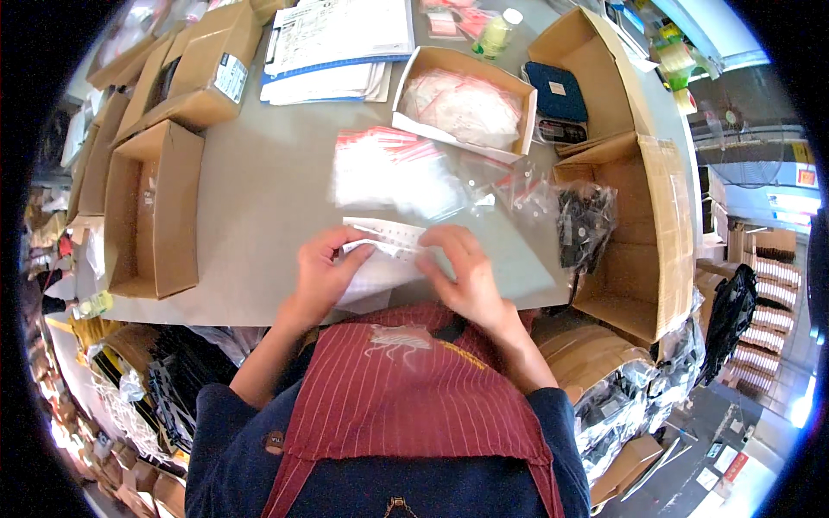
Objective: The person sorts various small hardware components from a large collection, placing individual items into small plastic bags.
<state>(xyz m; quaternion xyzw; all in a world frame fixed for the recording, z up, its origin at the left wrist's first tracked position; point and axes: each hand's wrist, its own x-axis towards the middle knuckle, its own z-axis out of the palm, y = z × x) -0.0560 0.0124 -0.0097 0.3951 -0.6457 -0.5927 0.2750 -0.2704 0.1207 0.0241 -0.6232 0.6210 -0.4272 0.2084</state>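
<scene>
Just above the near edge of the table, a white sheet with rows of small printed marks [389,233], perhaps stickers, is stretched between my hands. My left hand [325,269] pinches its left side between thumb and fingers. At the right end, my right hand [466,269] has thumb and fingers closed on the same sheet. Its lower part hangs toward my apron and looks blurred. Beyond my fingers lies a spread stack of clear zip bags with red top strips [389,173], washed out by glare. A few loose small clear bags [522,186] lie to its right.
A white open box [402,95] full of zip bags stands farther back, near a green-tinted bottle [496,36]. Clipboard papers [337,39] lie at the far side. Cardboard boxes line the left [177,164] and right [635,250]; a bag of black parts [585,229] leans by the right one.
</scene>
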